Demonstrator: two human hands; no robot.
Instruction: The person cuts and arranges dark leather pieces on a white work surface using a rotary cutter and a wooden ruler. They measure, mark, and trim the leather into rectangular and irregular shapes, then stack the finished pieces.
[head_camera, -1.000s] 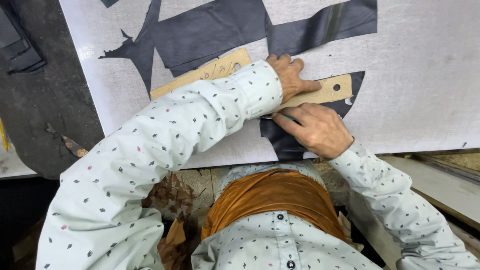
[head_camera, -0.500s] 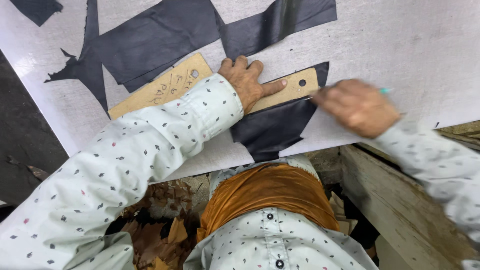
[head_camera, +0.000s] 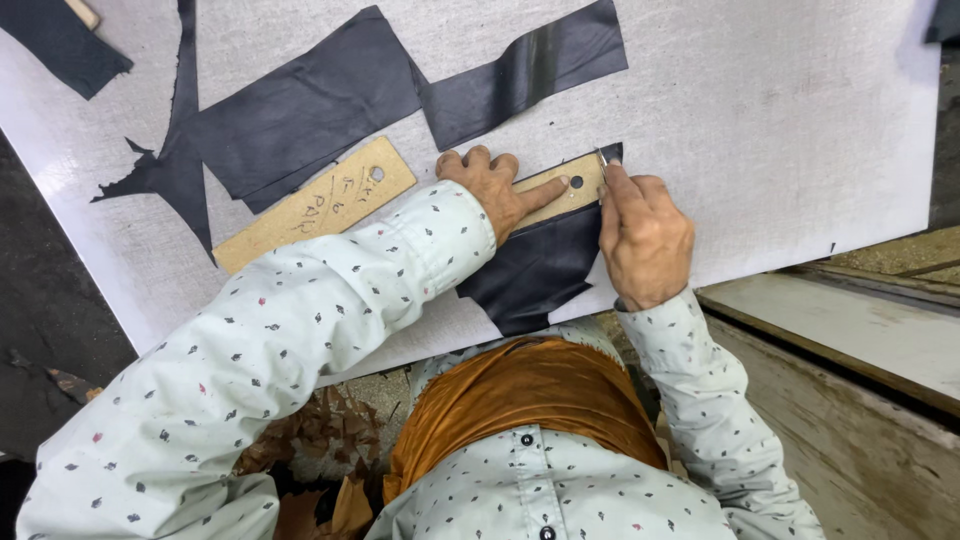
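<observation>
We looked straight down on a pale grey board (head_camera: 780, 130) strewn with pieces of dark sheet material. The left hand (head_camera: 495, 190) lay flat on a tan wooden ruler (head_camera: 320, 205), its fingers spread slightly and pressed down, with the index fingertip beside the hole near the ruler's right end. The ruler ran diagonally from lower left to upper right and lay across the upper edge of 1 dark piece (head_camera: 535, 270), which reached down to the near edge of the board. The right hand (head_camera: 640, 235) touched the ruler's right end; its fingers were closed together around a thin blade (head_camera: 601, 158), whose tip met the corner of the ruler. We saw 2 larger dark pieces (head_camera: 310, 105) above the ruler, apart from both hands. An orange cloth (head_camera: 530, 390) lay at the person's waist.
</observation>
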